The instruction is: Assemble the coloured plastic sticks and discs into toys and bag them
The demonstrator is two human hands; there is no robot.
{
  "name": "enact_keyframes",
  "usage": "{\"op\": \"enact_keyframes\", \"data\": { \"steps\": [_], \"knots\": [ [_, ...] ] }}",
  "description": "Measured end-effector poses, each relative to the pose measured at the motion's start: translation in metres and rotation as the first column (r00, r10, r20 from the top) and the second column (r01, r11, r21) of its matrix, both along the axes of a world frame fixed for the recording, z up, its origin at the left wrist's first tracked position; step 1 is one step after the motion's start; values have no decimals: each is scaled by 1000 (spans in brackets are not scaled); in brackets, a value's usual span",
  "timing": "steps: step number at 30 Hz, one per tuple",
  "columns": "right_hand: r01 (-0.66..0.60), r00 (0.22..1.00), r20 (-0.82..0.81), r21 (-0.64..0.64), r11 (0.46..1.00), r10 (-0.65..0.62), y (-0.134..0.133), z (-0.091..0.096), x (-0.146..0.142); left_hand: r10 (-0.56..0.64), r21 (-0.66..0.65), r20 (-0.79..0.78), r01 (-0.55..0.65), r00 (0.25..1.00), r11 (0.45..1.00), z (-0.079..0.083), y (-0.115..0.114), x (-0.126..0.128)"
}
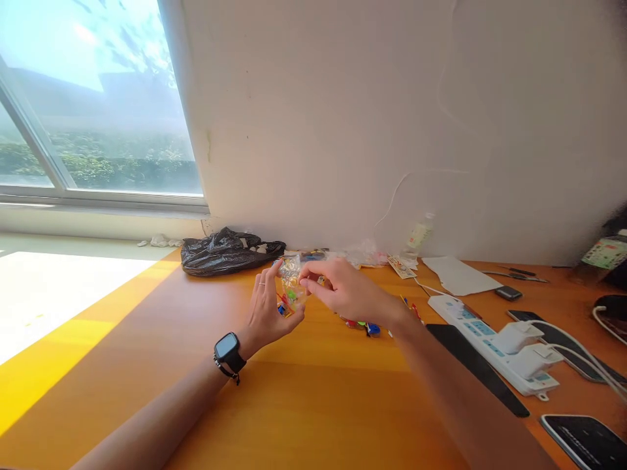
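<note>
My left hand [267, 303], with a ring and a black watch on the wrist, holds a small clear plastic bag [292, 271] up above the table. Small coloured pieces, green and red among them, show in or behind the bag. My right hand [337, 284] has its thumb and forefinger pinched at the bag's right side, near its upper part. What exactly those fingertips grip is too small to tell apart from the bag. Loose coloured pieces [372, 329] in blue, red and green lie on the table beneath my right hand.
A crumpled black plastic bag [228, 252] lies at the back left. On the right are a white power strip [482, 336] with chargers and cables, a white paper [460, 277] and a phone [590, 440]. A clear bottle [420, 236] stands by the wall.
</note>
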State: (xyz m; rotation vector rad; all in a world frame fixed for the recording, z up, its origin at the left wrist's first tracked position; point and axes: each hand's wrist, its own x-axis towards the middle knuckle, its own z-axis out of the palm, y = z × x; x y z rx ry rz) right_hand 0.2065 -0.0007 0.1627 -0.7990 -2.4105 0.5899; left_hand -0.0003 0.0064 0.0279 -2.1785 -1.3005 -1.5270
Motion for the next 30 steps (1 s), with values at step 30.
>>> {"op": "enact_keyframes", "data": {
  "steps": [30],
  "knots": [
    [2,903,426,-151,989,63,125,-109,-63,-56,-199,737,295,674,935,-19,38,-36]
  ]
}}
